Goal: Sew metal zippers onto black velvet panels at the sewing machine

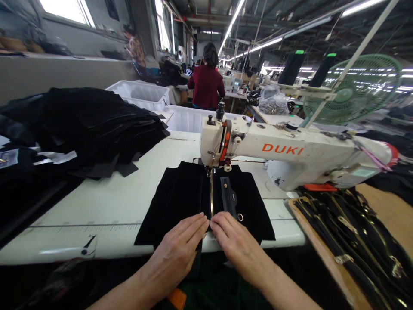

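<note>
A black fabric piece (180,198) lies flat on the white sewing table (106,202), under the needle of a white DUKI sewing machine (290,155). A gold zipper (211,196) runs down its middle, and a second black zipper strip with a ring pull (229,198) lies just right of it. My left hand (180,247) rests flat on the fabric's near edge, fingers stretched out. My right hand (235,241) lies flat beside it, fingertips nearly touching the left hand's at the zipper.
A tall stack of black cut pieces (90,125) fills the table's left side. A wooden tray of black zippers (355,241) sits at the right. White bins (142,94) stand behind. A green fan (361,86) and thread cones are at the right rear. A person in red (206,84) works farther back.
</note>
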Demonstrator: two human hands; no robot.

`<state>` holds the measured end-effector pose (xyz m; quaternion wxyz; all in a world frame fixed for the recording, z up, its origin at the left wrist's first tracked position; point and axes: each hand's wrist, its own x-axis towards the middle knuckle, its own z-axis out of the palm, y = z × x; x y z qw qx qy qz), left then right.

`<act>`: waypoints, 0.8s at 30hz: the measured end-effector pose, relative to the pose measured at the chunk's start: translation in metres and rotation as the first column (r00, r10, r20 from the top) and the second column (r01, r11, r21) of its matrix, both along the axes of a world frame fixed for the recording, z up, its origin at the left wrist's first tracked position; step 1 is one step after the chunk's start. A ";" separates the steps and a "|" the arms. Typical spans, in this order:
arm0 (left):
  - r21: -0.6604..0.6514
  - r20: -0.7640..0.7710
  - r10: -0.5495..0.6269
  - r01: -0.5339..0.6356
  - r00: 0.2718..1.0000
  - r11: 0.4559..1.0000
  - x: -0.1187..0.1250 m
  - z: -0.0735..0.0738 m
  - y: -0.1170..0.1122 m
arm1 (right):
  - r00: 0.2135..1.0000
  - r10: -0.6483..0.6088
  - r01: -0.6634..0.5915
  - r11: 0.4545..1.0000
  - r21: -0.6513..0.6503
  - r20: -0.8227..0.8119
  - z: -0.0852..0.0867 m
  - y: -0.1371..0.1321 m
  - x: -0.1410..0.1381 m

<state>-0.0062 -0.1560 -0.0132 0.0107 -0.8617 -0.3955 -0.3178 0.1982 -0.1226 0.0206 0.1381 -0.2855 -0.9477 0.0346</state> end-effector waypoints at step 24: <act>0.083 -0.066 0.025 -0.019 0.997 0.996 0.006 0.003 -0.003 | 1.000 -0.021 0.020 0.989 0.148 0.000 -0.011 -0.006 0.003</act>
